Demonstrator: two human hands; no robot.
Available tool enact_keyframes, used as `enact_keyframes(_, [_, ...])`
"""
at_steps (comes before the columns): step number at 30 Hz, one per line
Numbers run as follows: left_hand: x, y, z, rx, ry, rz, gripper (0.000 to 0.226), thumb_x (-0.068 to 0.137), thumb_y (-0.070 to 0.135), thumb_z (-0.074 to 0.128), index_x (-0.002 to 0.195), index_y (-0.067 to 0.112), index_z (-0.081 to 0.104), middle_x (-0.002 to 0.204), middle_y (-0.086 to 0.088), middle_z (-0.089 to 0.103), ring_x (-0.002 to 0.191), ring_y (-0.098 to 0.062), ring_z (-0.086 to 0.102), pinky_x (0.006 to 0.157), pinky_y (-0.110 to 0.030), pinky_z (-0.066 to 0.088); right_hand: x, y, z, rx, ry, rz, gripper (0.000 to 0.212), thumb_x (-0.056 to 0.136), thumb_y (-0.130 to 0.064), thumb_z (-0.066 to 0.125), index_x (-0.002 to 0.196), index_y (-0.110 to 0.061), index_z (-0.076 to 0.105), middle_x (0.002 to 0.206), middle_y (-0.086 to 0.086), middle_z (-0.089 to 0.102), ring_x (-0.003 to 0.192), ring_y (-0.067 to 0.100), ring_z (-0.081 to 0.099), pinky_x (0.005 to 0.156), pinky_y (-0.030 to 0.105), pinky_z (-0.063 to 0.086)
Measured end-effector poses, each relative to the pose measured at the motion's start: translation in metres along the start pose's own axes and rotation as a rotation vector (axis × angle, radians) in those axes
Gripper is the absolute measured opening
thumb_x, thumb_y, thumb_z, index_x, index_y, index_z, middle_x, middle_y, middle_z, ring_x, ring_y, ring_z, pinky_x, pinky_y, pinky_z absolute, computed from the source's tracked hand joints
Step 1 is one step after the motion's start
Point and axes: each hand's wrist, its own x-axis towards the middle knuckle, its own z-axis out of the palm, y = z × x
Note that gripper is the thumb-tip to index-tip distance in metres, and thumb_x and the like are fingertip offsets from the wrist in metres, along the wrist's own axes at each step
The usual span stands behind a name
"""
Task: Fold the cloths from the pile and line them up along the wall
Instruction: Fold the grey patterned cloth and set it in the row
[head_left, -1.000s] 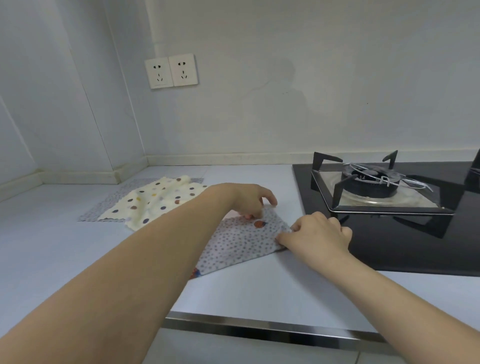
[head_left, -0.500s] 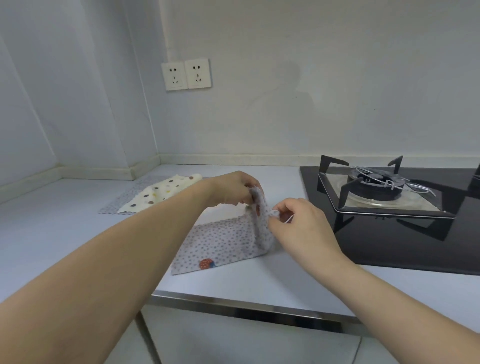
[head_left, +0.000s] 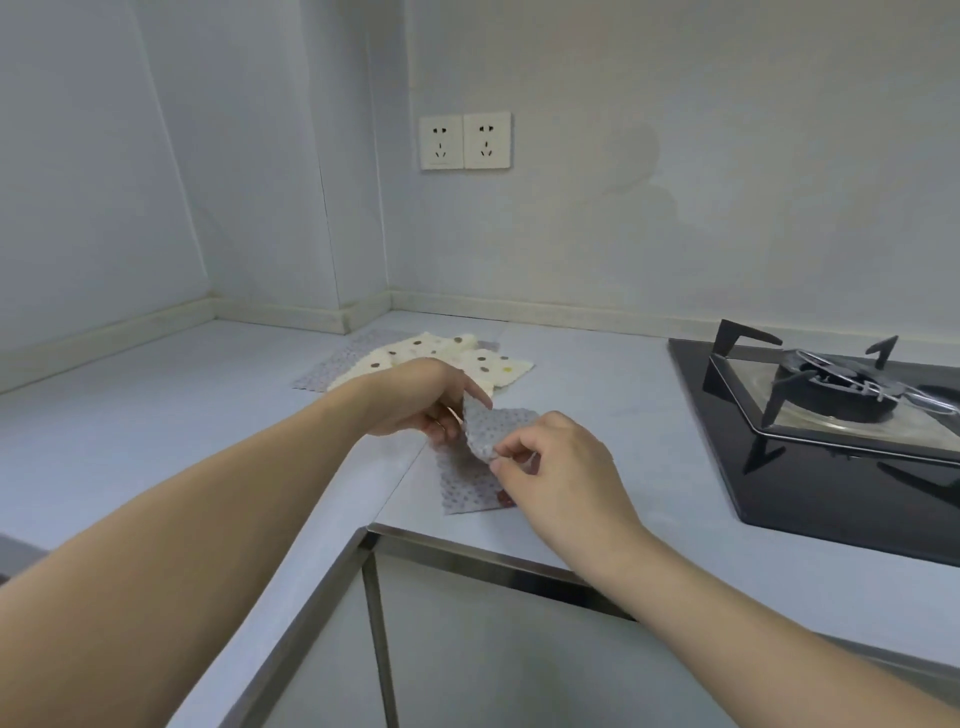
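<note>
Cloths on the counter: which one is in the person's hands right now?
The grey dotted cloth nearest the counter edge: both the left hand and right hand pinch its lifted edge. The cream polka-dot cloth lies untouched in the pile behind.

**Cloths on counter**

Grey dotted fabric cloth (head_left: 480, 467) lies near the counter's front edge, one edge lifted and curled over. Behind it, near the wall corner, cream polka-dot cloth (head_left: 441, 358) lies flat atop another grey cloth (head_left: 332, 366).
</note>
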Motion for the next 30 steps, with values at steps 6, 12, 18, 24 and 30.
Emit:
enact_keyframes(6, [-0.002, -0.028, 0.004, 0.242, 0.156, 0.190, 0.021, 0.097, 0.027, 0.053, 0.103, 0.019, 0.072, 0.098, 0.007, 0.065, 0.086, -0.010, 0.058, 0.074, -0.023, 0.043, -0.009, -0.003, 0.019, -0.144, -0.038, -0.094, 0.011, 0.086, -0.033, 0.065, 0.093, -0.029, 0.072, 0.091, -0.012, 0.046, 0.095, 0.012, 0.044, 0.089, 0.030, 0.037])
enact_keyframes(12, [-0.001, -0.056, 0.009, 0.244, 0.271, 0.341, 0.015, 0.095, 0.016, 0.057, 0.103, 0.023, 0.067, 0.077, 0.006, 0.057, 0.068, -0.009, 0.050, 0.070, -0.023, 0.043, -0.013, -0.001, 0.027, -0.186, -0.031, -0.126, 0.010, 0.085, -0.033, 0.065, 0.091, -0.031, 0.073, 0.089, -0.013, 0.048, 0.096, 0.012, 0.046, 0.087, 0.028, 0.032])
enact_keyframes(18, [0.003, -0.055, 0.016, 0.230, 0.332, 0.358, 0.013, 0.095, 0.020, 0.057, 0.104, 0.022, 0.067, 0.079, 0.007, 0.056, 0.069, -0.005, 0.050, 0.066, -0.018, 0.041, -0.012, -0.002, 0.028, -0.217, -0.017, -0.178, 0.009, 0.086, -0.033, 0.065, 0.090, -0.029, 0.072, 0.087, -0.012, 0.048, 0.094, 0.013, 0.047, 0.087, 0.029, 0.034])
enact_keyframes(24, [0.006, -0.055, 0.021, 0.326, 0.352, 0.374, 0.010, 0.093, 0.024, 0.060, 0.100, 0.024, 0.066, 0.091, 0.006, 0.058, 0.078, -0.006, 0.052, 0.071, -0.021, 0.042, -0.012, -0.004, 0.033, -0.246, -0.047, -0.202, 0.013, 0.088, -0.035, 0.062, 0.089, -0.030, 0.074, 0.085, -0.012, 0.049, 0.091, 0.015, 0.047, 0.085, 0.031, 0.035])
enact_keyframes(30, [0.001, -0.052, 0.024, 0.507, 0.513, 0.387, 0.018, 0.097, 0.021, 0.052, 0.110, 0.018, 0.062, 0.105, 0.001, 0.053, 0.095, -0.017, 0.052, 0.084, -0.031, 0.044, -0.005, 0.012, 0.007, -0.146, 0.073, -0.120, 0.021, 0.094, -0.030, 0.052, 0.095, -0.025, 0.072, 0.090, -0.010, 0.055, 0.088, 0.012, 0.050, 0.086, 0.035, 0.038])
